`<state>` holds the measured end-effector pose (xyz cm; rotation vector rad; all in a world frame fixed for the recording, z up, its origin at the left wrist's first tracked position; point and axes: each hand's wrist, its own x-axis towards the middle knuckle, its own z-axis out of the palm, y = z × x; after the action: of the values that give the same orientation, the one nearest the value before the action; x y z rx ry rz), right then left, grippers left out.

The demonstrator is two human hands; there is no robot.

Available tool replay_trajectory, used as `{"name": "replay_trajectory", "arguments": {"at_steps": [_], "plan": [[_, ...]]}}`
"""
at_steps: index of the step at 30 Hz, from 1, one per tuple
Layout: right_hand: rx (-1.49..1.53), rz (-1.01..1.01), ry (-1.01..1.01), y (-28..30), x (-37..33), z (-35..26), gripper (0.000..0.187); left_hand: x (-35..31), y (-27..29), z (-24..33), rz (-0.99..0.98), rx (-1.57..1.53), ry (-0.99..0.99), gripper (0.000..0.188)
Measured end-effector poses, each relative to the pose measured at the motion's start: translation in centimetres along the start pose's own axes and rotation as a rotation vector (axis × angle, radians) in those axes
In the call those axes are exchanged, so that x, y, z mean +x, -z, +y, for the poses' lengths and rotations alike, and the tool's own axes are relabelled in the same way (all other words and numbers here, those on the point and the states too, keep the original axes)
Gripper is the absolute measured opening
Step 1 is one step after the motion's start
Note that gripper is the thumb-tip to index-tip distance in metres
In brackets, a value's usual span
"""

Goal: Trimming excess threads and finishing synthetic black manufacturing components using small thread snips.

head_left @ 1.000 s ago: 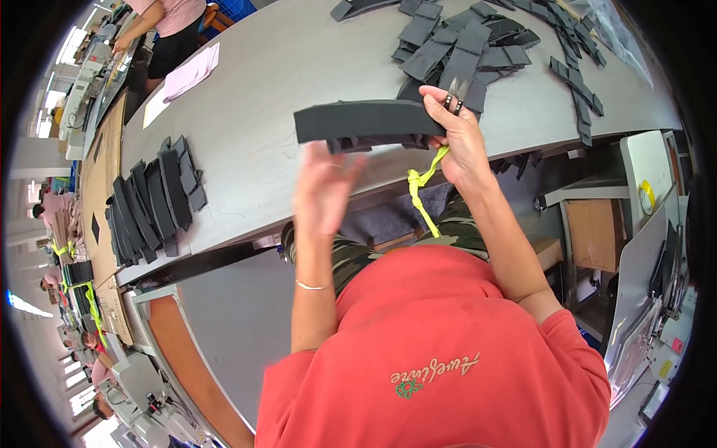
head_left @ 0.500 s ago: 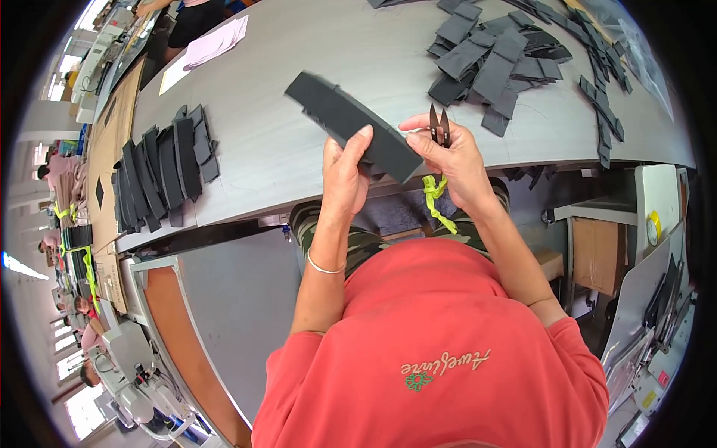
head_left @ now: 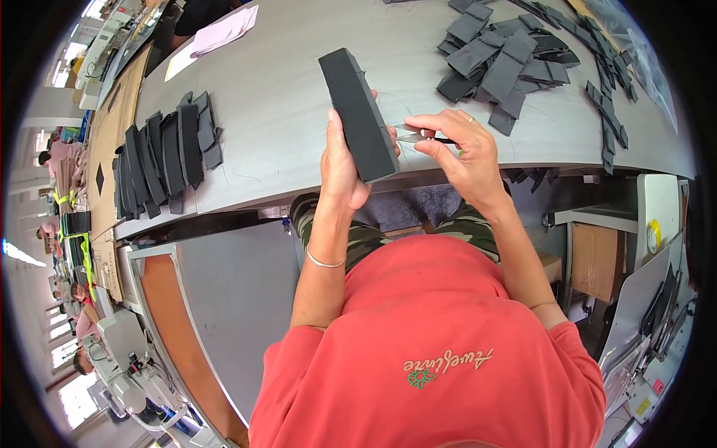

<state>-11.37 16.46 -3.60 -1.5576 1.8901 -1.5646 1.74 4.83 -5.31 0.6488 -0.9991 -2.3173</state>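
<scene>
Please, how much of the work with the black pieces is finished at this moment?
Done, apparently: a neat row of black pieces lies at the table's left. In hand: the left hand holds a long black piece, while the right hand brings small snips to its edge. Left, it seems: a loose heap of black pieces at the right.

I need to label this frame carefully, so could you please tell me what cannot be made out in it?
- Head view: the small metal tool in the right hand is mostly covered by the fingers; its kind is unclear.
- The left hand palm and fingertips sit behind the black fabric stack.
- The far dark pieces are cut off by the top rim.
- The sewing machines at the lower left are too warped to read.
</scene>
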Motion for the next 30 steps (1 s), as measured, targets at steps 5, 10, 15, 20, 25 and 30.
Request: {"name": "replay_trajectory", "arguments": {"at_steps": [5, 10, 15, 20, 25, 30], "plan": [[-0.302, 0.161, 0.187, -0.52, 0.04, 0.63, 0.020, -0.16, -0.09, -0.13, -0.015, 0.075, -0.012, 0.066], [-0.391, 0.149, 0.234, -0.22, -0.04, 0.53, 0.019, -0.15, 0.15, -0.42, -0.039, 0.081, -0.015, 0.063], [-0.367, 0.130, 0.230, -0.15, -0.11, 0.39, 0.019, -0.29, -0.10, -0.30, -0.016, 0.098, -0.022, 0.064], [-0.188, 0.124, 0.151, -0.48, -0.28, 0.60, 0.018, -0.34, -0.22, -0.20, -0.042, 0.115, -0.028, 0.064], [-0.203, 0.146, 0.149, -0.64, -0.39, 0.63, 0.017, -0.25, -0.18, -0.36, -0.046, 0.113, -0.027, 0.064], [-0.221, 0.164, 0.184, -0.76, -0.38, 0.98, 0.016, -0.18, -0.41, -0.40, -0.036, 0.101, -0.017, 0.064]]}}
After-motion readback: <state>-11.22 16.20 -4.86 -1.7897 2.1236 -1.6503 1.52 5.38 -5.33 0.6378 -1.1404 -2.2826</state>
